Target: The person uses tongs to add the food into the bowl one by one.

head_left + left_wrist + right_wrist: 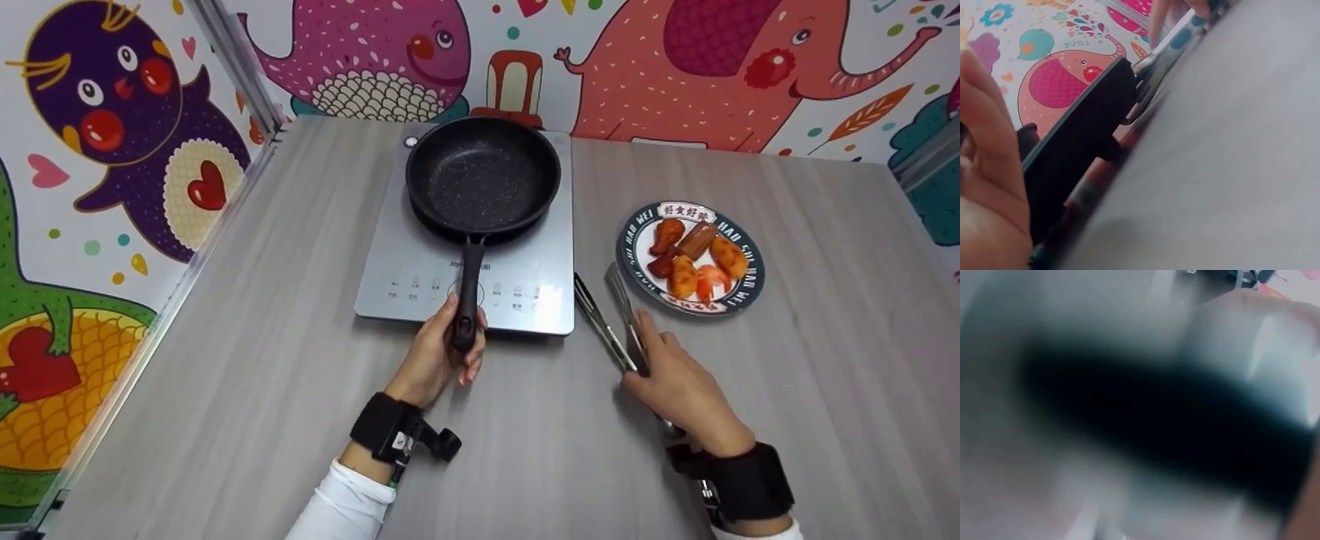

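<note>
My left hand (431, 361) grips the end of the handle of a black speckled frying pan (487, 184). The pan sits on a silver induction cooker (390, 274), its handle toward me. In my right hand (686, 386) is a pair of metal tongs (604, 321), their arms spread apart and nothing between the tips. The tips lie between the cooker and a plate (628, 251). On that plate are several pieces of food (682, 276), browned and reddish. The right wrist view is mostly filled by a blurred black shape (1174, 424).
A grey wood-grain table (255, 360) carries everything. Behind it stands a wall (622, 82) painted with cartoon animals, and another painted panel (112, 187) closes the left side. The cooker's edge (1078, 140) shows dark in the left wrist view.
</note>
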A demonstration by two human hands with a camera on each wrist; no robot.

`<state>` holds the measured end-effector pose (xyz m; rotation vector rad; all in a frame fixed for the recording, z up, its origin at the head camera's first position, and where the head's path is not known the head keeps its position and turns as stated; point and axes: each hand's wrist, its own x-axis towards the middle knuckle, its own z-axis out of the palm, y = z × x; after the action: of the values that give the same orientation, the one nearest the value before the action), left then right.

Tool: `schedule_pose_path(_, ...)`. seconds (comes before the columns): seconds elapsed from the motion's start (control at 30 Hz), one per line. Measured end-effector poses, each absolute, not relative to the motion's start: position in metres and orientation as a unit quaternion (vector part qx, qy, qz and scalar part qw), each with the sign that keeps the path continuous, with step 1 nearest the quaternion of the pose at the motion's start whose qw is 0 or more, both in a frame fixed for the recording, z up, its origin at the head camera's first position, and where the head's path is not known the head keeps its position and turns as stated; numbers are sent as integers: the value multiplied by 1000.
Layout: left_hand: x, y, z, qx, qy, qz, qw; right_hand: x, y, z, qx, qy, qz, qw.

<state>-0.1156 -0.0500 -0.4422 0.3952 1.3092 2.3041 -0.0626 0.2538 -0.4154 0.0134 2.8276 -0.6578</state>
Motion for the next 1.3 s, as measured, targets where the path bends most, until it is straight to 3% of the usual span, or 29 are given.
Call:
schedule_pose_path(0.13,-115,-51,-444,167,401,866,247,-66,261,-412,27,958,-258,122)
schedule_pose_path(0.5,-118,-56,-441,207,354,875,258,-74,267,-407,86,914,-391,63)
schedule_pose_path(0.87,-120,-61,-442,212,346,875,264,-76,263,-412,84,653,-748,83)
schedule_pose_path(1.13,-118,-54,-448,220,351,869,271,-72,264,-423,110,523,-831,155)
schedule_pose_path(1.3,-117,-54,-451,219,343,870,278,-80,259,-432,72,432,-886,151)
